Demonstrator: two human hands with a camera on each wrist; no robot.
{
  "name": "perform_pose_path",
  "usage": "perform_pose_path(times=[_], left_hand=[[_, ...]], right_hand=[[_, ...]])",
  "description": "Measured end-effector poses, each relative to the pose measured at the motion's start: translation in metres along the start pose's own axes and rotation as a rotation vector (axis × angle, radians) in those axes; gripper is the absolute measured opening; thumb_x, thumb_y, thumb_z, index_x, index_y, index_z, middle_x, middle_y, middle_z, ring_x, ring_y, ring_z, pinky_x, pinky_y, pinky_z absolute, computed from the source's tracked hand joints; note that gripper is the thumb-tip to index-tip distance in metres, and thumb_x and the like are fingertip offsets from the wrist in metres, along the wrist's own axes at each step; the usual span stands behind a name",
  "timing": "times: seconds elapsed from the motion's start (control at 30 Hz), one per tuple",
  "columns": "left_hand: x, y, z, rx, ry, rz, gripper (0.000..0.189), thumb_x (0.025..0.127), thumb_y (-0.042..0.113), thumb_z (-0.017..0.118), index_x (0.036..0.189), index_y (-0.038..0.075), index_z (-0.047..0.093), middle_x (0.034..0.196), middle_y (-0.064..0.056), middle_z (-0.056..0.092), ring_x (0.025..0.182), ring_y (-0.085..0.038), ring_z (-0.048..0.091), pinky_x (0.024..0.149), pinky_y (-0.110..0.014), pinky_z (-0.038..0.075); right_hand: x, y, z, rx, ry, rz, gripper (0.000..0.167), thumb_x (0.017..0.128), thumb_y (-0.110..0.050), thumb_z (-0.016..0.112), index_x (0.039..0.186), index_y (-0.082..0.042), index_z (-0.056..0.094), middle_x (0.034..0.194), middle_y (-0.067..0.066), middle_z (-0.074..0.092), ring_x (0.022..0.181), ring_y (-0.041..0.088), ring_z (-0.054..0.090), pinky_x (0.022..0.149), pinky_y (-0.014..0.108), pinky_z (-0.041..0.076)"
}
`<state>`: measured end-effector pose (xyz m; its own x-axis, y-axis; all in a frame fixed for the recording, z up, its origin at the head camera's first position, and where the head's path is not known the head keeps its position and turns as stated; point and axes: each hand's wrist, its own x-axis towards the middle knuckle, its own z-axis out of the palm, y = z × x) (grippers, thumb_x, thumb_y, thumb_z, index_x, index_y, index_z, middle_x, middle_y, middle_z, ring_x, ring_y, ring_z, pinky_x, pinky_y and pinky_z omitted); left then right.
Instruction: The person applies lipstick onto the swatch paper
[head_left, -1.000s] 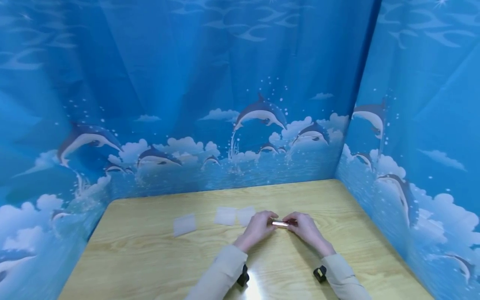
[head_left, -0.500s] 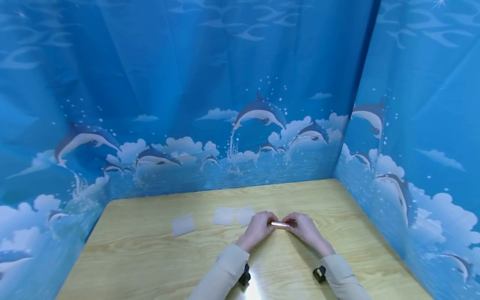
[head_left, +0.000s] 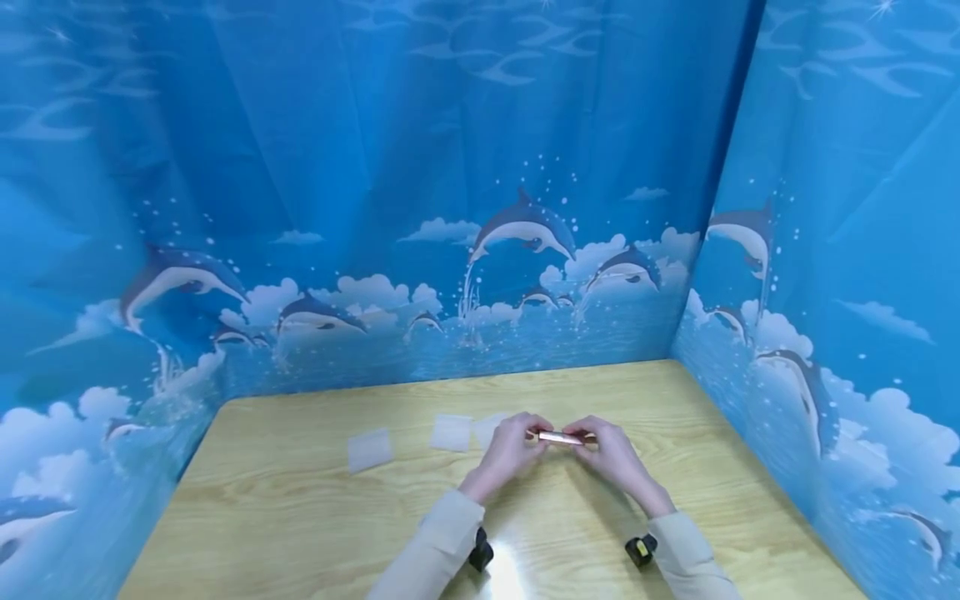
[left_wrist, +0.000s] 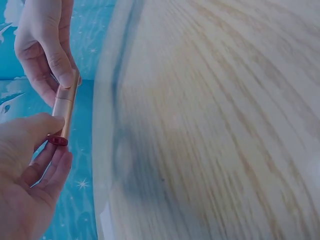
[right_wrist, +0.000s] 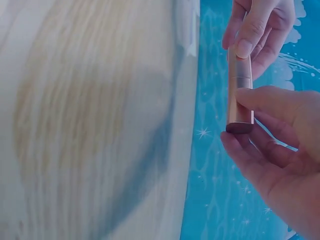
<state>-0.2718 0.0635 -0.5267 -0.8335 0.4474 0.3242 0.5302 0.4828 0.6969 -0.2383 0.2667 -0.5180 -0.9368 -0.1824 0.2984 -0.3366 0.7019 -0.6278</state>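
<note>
Slim, glossy rose-gold tube; thin seam across, dark-red end.

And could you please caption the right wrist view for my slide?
Left hand and right hand holding a coppery tube, table alongside.

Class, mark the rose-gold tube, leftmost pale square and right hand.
Rose-gold tube (left_wrist: pixel 64 106), left wrist view: its side.
Leftmost pale square (head_left: pixel 370 451), head view: its middle.
Right hand (head_left: pixel 613 457), head view: its back.
</note>
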Motion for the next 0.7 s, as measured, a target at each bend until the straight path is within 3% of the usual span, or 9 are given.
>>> perform_pose_path(times=[0.33, 0.57, 0.7], left_hand=[[-0.009, -0.002, -0.017, -0.107, 0.014, -0.023, 0.021, 0.089, 0.004, 0.076, 0.109, 0.011, 0.075, 0.104, -0.001, 0.073, 0.095, -0.011, 0.067, 0.086, -0.020, 0.058], [-0.020, -0.003, -0.029, -0.164, 0.027, -0.033, 0.021, 0.090, 0.003, 0.076, 0.110, 0.010, 0.075, 0.105, -0.003, 0.073, 0.097, -0.015, 0.068, 0.090, -0.034, 0.061], [-0.026, -0.003, -0.036, -0.175, 0.053, -0.021, 0.021, 0.090, 0.003, 0.076, 0.110, 0.009, 0.074, 0.106, -0.005, 0.073, 0.098, -0.017, 0.069, 0.089, -0.035, 0.062]], right_hand=[[0.001, -0.017, 0.001, 0.025, 0.053, -0.080, 0.028, 0.080, 0.008, 0.079, 0.104, -0.006, 0.076, 0.099, 0.004, 0.073, 0.092, 0.024, 0.070, 0.082, 0.034, 0.063], [0.001, -0.029, 0.006, 0.077, 0.044, -0.103, 0.029, 0.081, 0.009, 0.079, 0.105, -0.007, 0.075, 0.101, 0.004, 0.073, 0.095, 0.025, 0.070, 0.084, 0.035, 0.063], [0.002, -0.034, 0.009, 0.099, 0.040, -0.105, 0.029, 0.081, 0.008, 0.079, 0.105, -0.007, 0.075, 0.101, 0.004, 0.073, 0.095, 0.025, 0.070, 0.085, 0.034, 0.063]])
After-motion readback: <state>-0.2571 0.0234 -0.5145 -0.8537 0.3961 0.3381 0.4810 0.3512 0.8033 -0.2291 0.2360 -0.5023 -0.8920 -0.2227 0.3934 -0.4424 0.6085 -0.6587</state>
